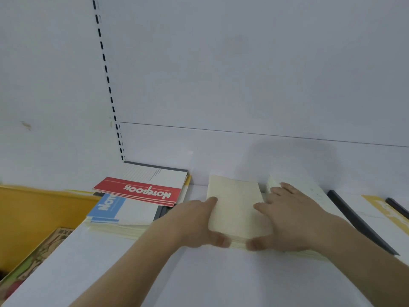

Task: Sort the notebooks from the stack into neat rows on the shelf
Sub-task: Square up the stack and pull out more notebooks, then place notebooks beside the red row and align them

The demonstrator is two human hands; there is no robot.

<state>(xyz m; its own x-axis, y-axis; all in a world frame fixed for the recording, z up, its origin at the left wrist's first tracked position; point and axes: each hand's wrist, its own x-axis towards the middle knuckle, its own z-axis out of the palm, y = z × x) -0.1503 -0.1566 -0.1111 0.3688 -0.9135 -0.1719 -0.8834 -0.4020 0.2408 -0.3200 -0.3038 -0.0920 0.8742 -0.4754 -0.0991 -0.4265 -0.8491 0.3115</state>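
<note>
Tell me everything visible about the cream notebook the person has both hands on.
The cream notebook has a plain, pale, matte cover with no print visible. It lies flat on the white shelf, long side running away from the camera, apparently on top of similar cream ones whose page edges show at its near end. The left hand holds its left edge, the right hand its right, with fingers on the cover and thumbs at the near edge. Both hands are blurred.

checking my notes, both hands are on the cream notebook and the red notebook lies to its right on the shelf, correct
Not quite. The head view shows the red notebook lying to the left of the cream notebook, not the right. The left hand and right hand are both on the cream one.
</note>
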